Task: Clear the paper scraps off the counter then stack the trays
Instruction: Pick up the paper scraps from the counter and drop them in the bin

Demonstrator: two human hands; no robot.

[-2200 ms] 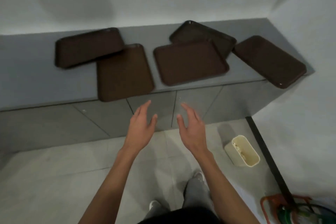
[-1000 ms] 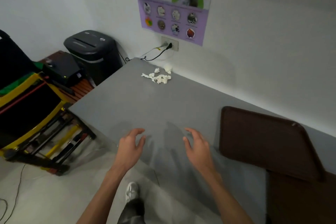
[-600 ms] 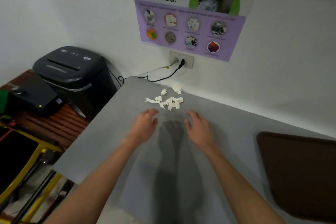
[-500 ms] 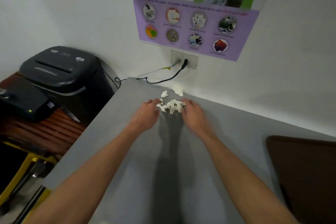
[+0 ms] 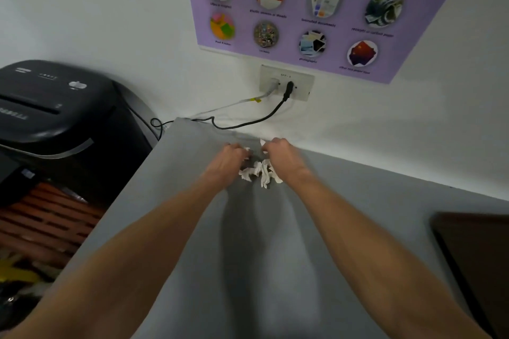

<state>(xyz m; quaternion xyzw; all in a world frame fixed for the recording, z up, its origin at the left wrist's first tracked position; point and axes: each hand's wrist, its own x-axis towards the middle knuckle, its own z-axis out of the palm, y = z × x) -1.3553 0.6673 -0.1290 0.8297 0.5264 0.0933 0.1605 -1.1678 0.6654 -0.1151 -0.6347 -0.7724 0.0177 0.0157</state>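
Crumpled white paper scraps (image 5: pixel 260 172) lie in a small heap on the grey counter (image 5: pixel 261 242), near its far left corner by the wall. My left hand (image 5: pixel 227 164) curls over the heap's left side, fingers bent onto scraps. My right hand (image 5: pixel 285 158) curls over the right side, with a scrap showing at its fingertips. Both hands touch the paper and hide part of it. One dark brown tray (image 5: pixel 479 264) shows at the right edge of the counter.
A black paper shredder (image 5: pixel 57 118) stands left of the counter's end. Cables (image 5: pixel 248 122) run from a wall socket (image 5: pixel 286 85) across the counter's back corner. A purple poster (image 5: pixel 311 8) hangs above. Slatted wood and yellow-framed gear sit low at the left.
I turned from the trays to the counter's left end and stepped in. Both hands reached forward and closed in on the paper scraps from either side.
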